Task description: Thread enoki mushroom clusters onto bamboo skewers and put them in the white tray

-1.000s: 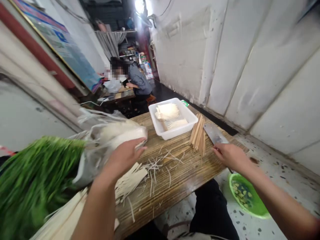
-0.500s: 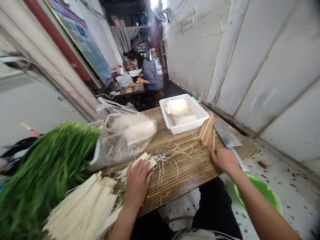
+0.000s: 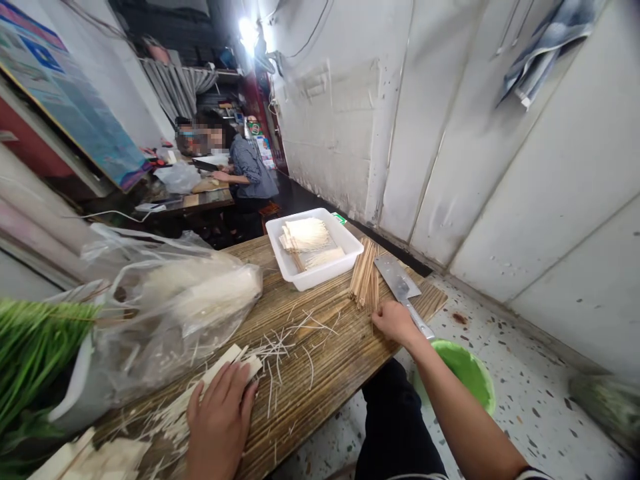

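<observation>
My left hand (image 3: 220,417) lies flat, fingers stretched out, on a small stack of pale strips (image 3: 234,364) near the front edge of the wooden table (image 3: 325,353). Loose pale shreds (image 3: 290,340) are scattered just past it. My right hand (image 3: 395,321) rests on the table by the near ends of a bundle of wooden skewers (image 3: 365,280), fingers curled down; whether it holds a skewer is unclear. A cleaver (image 3: 400,287) lies just right of that hand.
A white tub (image 3: 350,250) with more pale strips stands at the table's far end. A clear plastic bag (image 3: 170,313) and green chives (image 3: 30,353) fill the left side. A green basin (image 3: 465,373) sits on the floor. A seated person (image 3: 245,170) works at another table behind.
My left hand came down from the plastic bag onto the stack of strips and stays there. My right hand slid from the cleaver to the skewer ends. The view has swung.
</observation>
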The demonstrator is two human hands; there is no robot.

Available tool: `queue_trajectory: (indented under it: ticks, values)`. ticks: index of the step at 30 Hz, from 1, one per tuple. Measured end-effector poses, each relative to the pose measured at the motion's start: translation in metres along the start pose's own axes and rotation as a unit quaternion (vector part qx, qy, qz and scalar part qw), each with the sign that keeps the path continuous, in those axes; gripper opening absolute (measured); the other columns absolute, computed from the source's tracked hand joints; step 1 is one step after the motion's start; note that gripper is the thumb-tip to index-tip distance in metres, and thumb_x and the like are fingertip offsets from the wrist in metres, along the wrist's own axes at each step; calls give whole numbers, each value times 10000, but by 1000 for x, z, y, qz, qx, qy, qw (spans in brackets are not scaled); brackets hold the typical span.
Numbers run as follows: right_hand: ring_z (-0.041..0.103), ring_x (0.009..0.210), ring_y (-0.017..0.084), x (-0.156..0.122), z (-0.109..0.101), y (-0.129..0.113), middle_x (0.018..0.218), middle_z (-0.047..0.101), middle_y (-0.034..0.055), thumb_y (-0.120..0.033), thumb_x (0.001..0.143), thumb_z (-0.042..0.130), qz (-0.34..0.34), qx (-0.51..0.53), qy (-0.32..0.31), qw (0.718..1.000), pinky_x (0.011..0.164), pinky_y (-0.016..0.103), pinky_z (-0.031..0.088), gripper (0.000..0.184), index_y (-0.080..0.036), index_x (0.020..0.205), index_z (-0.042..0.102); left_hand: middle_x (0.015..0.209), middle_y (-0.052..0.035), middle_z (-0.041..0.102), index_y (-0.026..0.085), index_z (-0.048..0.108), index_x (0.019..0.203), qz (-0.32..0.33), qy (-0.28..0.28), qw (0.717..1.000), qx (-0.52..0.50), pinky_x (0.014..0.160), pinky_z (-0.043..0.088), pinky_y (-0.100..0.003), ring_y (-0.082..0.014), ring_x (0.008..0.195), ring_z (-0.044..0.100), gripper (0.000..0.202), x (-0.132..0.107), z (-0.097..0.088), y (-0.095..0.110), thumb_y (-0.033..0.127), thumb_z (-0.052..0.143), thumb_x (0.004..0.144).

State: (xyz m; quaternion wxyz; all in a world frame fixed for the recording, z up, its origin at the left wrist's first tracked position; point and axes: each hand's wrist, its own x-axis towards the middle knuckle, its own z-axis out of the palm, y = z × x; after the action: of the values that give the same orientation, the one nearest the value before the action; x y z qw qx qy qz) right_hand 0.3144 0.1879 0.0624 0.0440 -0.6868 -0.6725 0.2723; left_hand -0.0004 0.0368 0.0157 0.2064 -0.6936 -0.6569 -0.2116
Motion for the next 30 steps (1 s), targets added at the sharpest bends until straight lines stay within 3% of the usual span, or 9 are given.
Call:
queue_trajectory:
  ticks: [5,8,11,12,15,18,21,26,30]
  values:
    - [514,463,65,-26,4,-4,637,560,-36,-289,928,455,-21,155,-95,983,437,190,435,234,-124,802,564,1143,-130,645,243,549,1126,-16,14,1000,-19,996,312,-491,-288,1118,554,304,-1,1,0,279,447,843]
    - [432,351,56,-65,18,-8,545,465,-68,-183,881,295,-57,235,-131,961,332,166,339,245,-174,697,457,1153,-140,640,213,578,1102,-30,4,999,-22,1015,291,-489,-283,1124,550,298,-1,-2,-2,255,421,853]
    - [444,340,81,-108,40,-4,508,440,-76,-173,783,274,-88,273,-173,942,319,177,320,159,-209,689,397,1146,-144,644,182,610,1068,-63,-19,998,-14,1018,288,-468,-272,1125,551,295,2,-9,-5,241,402,866]
    - [459,355,94,-119,47,0,493,446,-72,-175,745,314,-101,268,-179,941,337,187,326,114,-212,674,395,1152,-148,641,173,618,1059,-73,-30,997,-10,1017,287,-462,-271,1130,547,294,3,-11,-6,245,404,870]
    - [551,513,142,-135,62,14,538,528,-13,-158,699,400,-208,100,-79,970,482,234,378,132,-205,576,405,1175,-141,631,178,629,1049,-80,-77,994,-11,1020,264,-454,-270,1172,511,279,10,-18,-5,273,438,869]
    - [598,584,188,-131,61,23,613,612,41,-139,740,417,-249,-80,-36,964,537,273,375,180,-201,580,472,1183,-103,633,218,597,1102,-81,-127,988,-12,1014,238,-456,-259,1177,498,279,18,-21,1,295,469,867]
    - [629,600,213,-119,48,22,674,654,71,-185,807,422,-249,-180,-17,951,530,287,375,201,-199,647,541,1151,-93,645,230,567,1142,-91,-152,984,-7,971,259,-439,-251,1131,514,302,26,-20,7,313,494,861]
    - [652,631,233,-91,28,1,715,670,82,-275,855,462,-244,-247,43,937,515,283,389,179,-184,775,593,1105,-95,636,220,577,1141,-129,-183,975,16,907,281,-441,-271,1065,507,331,36,-16,10,295,550,820]
    - [659,737,244,-66,30,-26,835,669,112,-289,862,495,-243,-248,59,936,570,280,438,176,-144,876,593,1079,-75,623,250,616,1089,-168,-202,965,-13,868,299,-432,-277,1021,504,311,39,-16,5,302,586,784]
